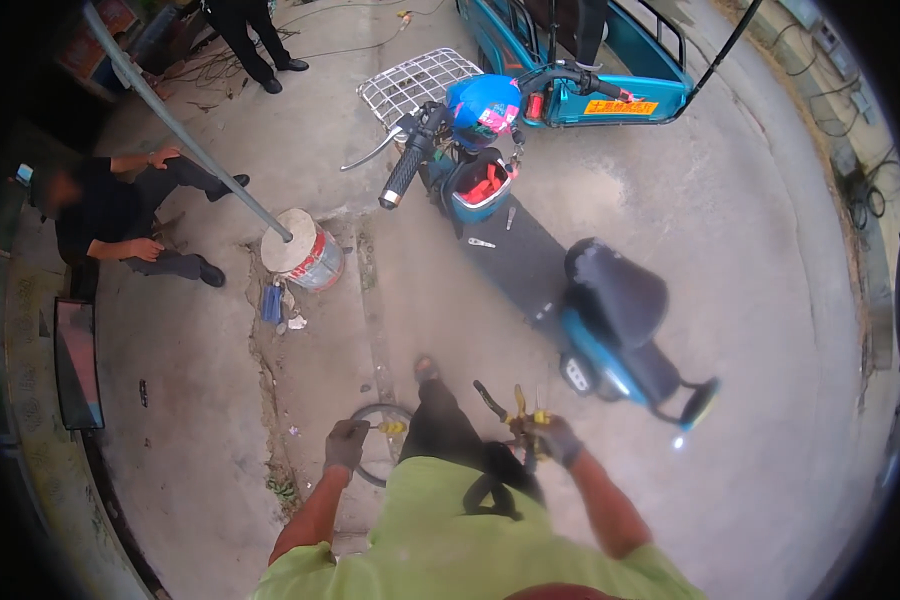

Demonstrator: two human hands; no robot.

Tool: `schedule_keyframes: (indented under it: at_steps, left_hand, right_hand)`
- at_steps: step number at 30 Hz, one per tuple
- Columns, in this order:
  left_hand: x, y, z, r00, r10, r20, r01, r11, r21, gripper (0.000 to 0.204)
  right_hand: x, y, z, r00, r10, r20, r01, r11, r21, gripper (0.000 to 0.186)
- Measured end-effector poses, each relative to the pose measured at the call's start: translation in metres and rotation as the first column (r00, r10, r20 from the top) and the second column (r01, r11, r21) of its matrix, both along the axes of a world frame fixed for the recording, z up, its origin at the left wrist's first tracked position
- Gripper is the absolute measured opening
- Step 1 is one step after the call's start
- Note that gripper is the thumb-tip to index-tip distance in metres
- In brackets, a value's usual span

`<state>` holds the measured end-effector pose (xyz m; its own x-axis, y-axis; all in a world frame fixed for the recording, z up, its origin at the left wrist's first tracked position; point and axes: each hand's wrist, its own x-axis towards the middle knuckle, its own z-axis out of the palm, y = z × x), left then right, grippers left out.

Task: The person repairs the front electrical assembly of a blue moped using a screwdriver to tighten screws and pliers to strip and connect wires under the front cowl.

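Note:
My left hand (346, 442), in a grey glove, is closed on a yellow-handled tool (392, 428) pointing to the right. A thin black ring (366, 472) shows around and below it; whether I also hold the ring I cannot tell. My right hand (552, 437), also gloved, grips several hand tools (520, 420) with yellow and black handles, out in front of my right thigh. A blue scooter (615, 355) with a dark seat and footboard stands ahead to my right, with a blue helmet (478, 105) by its handlebar and a wire basket (400, 85) at the front.
A person (110, 205) sits at the left beside a grey pole set in a concrete-filled bucket (305, 260). Another person (255, 50) stands at the top. A teal cargo tricycle (615, 90) is parked at the back. A kerb with coiled cables (865, 205) runs along the right.

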<state>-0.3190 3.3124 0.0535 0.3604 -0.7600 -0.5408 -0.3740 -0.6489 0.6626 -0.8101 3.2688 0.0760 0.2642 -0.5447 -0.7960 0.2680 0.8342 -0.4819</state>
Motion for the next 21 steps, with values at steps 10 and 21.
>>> schedule_keyframes:
  at_steps: [10, 21]
  left_hand:
    - [0.0, -0.223, 0.002, 0.791, -0.386, -0.475, 0.393, 0.915, -0.088, 0.02]
    - [-0.065, -0.304, -0.126, 0.815, -0.456, -0.359, 0.421, 0.89, -0.175, 0.015]
  right_hand:
    - [0.091, -0.146, -0.079, 0.979, 0.199, -0.035, -0.199, 0.98, -0.013, 0.021]
    - [0.139, -0.293, -0.297, 0.667, 0.611, -0.425, -0.678, 0.735, -0.007, 0.04]
